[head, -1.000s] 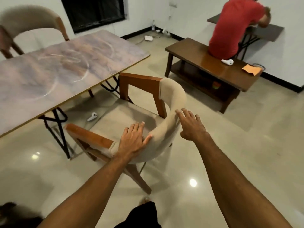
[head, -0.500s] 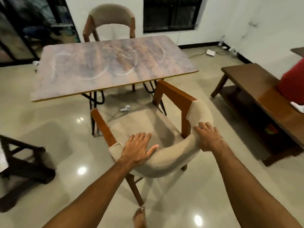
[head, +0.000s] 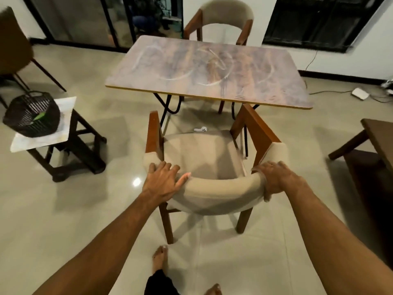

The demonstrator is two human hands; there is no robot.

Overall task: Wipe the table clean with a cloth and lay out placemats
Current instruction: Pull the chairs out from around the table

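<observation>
At the far left a brown chair (head: 12, 52) is standing against the wall. Just in front of it a black woven basket (head: 20, 124) is sitting on a small side table (head: 63, 107) with a pale marbled top and dark wooden legs; something green is showing inside the basket, too small to tell what.

Toward the middle, the person's left hand (head: 162, 182) is resting on the left end of the near chair (head: 212, 188), on its padded curved backrest. The fingers are lying nearly straight over the top and the thumb is spread out along the padding, so this hand is pressing rather than clasping. A bare foot (head: 160, 259) is standing on the glossy floor (head: 85, 209) just behind the chair's rear legs.

Beyond the near chair the table (head: 208, 71) is standing on black metal legs, its near edge just above the chair's wooden arm fronts. Curved whitish smears are running across its mottled top. A small white earbud-like object (head: 201, 129) is lying on the floor under the table, and a far chair (head: 225, 15) is facing it from the other side.

The right hand (head: 278, 179) is gripping the backrest's right end, fingers curled over the top and thumb wrapping the outer face.

At the right, a white device (head: 360, 93) with cables is lying near the wall, and a dark wooden low table (head: 380, 143) is reaching in from the edge.
</observation>
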